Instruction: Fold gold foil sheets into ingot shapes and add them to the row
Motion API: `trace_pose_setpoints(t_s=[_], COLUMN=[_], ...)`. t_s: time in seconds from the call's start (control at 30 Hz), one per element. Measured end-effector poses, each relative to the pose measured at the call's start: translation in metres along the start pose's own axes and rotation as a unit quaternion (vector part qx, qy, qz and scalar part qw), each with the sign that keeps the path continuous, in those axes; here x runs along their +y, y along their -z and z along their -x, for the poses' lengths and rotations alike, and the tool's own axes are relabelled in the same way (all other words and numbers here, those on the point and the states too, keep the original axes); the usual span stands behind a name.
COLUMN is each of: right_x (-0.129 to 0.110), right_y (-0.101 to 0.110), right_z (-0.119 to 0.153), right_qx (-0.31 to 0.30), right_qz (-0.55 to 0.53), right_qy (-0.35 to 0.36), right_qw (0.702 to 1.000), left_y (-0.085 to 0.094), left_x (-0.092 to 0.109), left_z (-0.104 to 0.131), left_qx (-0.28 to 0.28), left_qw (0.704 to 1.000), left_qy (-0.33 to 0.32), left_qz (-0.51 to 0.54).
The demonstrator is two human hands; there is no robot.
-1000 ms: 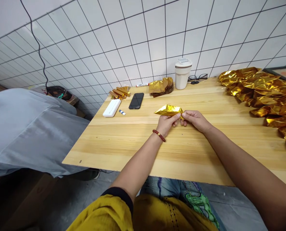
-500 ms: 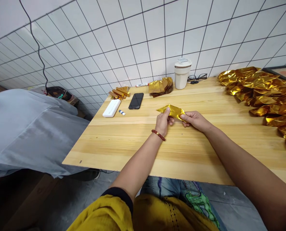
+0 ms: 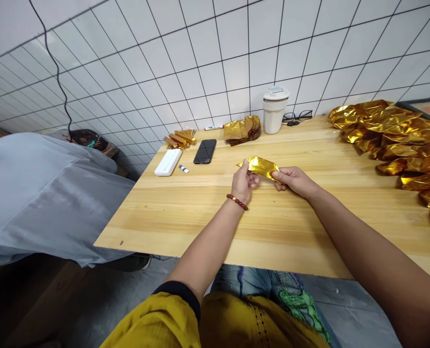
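Mustard sleeve (image 3: 153,321): nearest the camera, dark band at its end, left forearm (image 3: 204,246) bare beyond.
Jeans (image 3: 246,284): blue denim, green patchwork, showing below the near edge of the wooden table (image 3: 164,222).
Bracelet (image 3: 237,202): dark red beads around the left wrist.
Left hand (image 3: 242,182): grasping one end of the gold foil piece (image 3: 262,166), thumb on top.
Right hand (image 3: 293,181): pinching the other end, thumb uppermost, fingers curled beneath.
Gold foil piece: stretched between both hands over the table, well in from the near edge; narrow point at its left tip; whether it touches the wood, cannot tell.
Small tube (image 3: 183,168): blue and white, lying toward the left edge, near the white box (image 3: 168,163).
Phone (image 3: 205,152): black, screen up, farther in from the left edge than the box.
Foil bundles (image 3: 396,128): crumpled gold, overlapping in a row down the right side, back to the far edge.
Foil strips (image 3: 180,140): loose heap at the far-left corner.
Foil stack (image 3: 241,130): gold sheets, layered, near the far edge.
Marker (image 3: 214,127): white barrel, along the far edge, left of the stack.
Cup (image 3: 274,113): off-white, lidded, upright, just beside the stack.
Eyeglasses (image 3: 297,117): dark frames, far edge, right of the cup.
Tiled wall (image 3: 200,53): white, dark lines, behind the far edge.
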State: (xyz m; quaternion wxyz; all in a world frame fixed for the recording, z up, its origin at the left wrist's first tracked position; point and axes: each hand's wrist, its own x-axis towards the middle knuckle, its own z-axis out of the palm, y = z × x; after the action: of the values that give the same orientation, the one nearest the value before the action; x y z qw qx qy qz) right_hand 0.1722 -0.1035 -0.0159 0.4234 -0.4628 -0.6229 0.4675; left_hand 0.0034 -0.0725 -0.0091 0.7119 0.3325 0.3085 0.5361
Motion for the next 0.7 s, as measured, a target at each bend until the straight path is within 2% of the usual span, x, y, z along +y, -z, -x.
trace_pose_setpoints(t_s=[0.33,0.6,0.7], right_x=[-0.0025,0.0006,0.0018], right_y=[-0.0029,-0.0036,-0.0031], right_z=[-0.0011,-0.0014,-0.0017], right_qx=[0.018,0.039,0.039], right_qz=[0.005,0.000,0.001], right_qy=[-0.018,-0.012,-0.009], right_qw=[1.000,0.999,0.999], left_y=[0.0017,0.0021,0.0039], left_x=[0.0042,0.0080,0.0100], left_z=[-0.0036,-0.0024,-0.0029], left_qx=[0.018,0.019,0.020], left_qw=[0.998,0.998,0.995], left_qy=[0.040,0.023,0.044], left_qz=[0.033,0.064,0.089])
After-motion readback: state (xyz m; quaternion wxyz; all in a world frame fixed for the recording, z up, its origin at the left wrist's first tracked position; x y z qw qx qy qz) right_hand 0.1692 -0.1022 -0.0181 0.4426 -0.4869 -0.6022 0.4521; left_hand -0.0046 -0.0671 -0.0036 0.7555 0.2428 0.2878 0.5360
